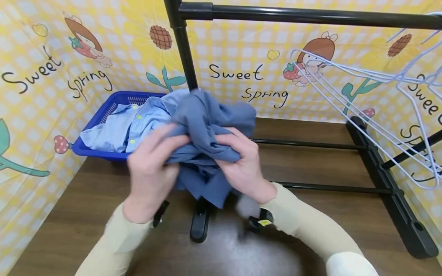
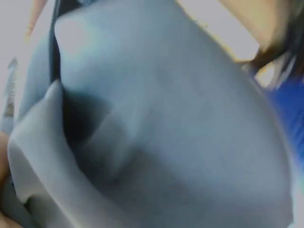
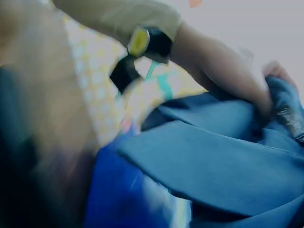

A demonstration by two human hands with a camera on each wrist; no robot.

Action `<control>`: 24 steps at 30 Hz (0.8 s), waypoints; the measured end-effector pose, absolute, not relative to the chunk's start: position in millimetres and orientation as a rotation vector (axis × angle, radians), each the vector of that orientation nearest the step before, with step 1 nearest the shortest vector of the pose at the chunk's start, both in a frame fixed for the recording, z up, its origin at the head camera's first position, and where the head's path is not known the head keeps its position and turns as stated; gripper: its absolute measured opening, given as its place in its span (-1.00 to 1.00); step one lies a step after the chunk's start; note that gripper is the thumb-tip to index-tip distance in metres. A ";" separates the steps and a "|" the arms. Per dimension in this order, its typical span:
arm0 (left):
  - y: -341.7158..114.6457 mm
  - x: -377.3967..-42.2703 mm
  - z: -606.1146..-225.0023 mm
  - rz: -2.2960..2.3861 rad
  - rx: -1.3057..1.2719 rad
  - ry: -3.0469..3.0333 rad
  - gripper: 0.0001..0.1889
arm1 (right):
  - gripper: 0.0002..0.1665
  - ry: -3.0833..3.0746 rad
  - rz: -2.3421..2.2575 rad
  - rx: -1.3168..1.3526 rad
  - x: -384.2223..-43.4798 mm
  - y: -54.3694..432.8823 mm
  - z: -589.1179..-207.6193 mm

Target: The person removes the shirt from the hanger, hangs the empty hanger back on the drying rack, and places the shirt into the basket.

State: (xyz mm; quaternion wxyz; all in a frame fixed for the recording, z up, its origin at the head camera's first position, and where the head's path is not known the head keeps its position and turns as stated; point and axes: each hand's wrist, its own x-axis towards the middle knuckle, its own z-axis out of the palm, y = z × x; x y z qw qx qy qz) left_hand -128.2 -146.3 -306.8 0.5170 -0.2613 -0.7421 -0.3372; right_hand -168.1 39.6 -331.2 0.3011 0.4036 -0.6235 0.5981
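A bunched grey-blue garment hangs between both hands, in front of the rack's upright. My left hand, blurred, grips its left side with the fingers bent over the cloth. On the other side my right hand holds a fold between thumb and fingers. Cloth fills most of the left wrist view. In the right wrist view the left hand reaches into the garment, and a small printed label shows at its edge. The garment's exact kind is hard to tell.
Behind the left hand, a blue plastic basket holds a light blue shirt with yellowish buttons. A black rack's top bar spans above. White wire hangers hang at right. The rack's foot stands on the brown floor.
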 end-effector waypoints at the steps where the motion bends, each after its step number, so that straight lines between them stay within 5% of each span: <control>1: -149.9 -128.8 -294.5 -0.807 -0.588 -1.643 -0.78 | -0.84 -1.568 1.575 1.127 -169.4 27.2 -321.1; 10: -217.7 -176.8 -222.2 -0.568 -0.386 -0.979 -0.76 | -0.72 -1.344 1.145 1.398 -223.2 -76.6 -250.5; 17: -252.3 -210.3 -290.6 -0.598 -0.237 -1.511 -0.90 | -0.58 -1.931 1.224 1.203 -263.1 -110.8 -331.8; 24: -323.0 -225.2 -332.8 -0.898 -0.252 -2.563 -0.64 | -0.40 -2.708 1.048 0.734 -272.1 -110.8 -370.1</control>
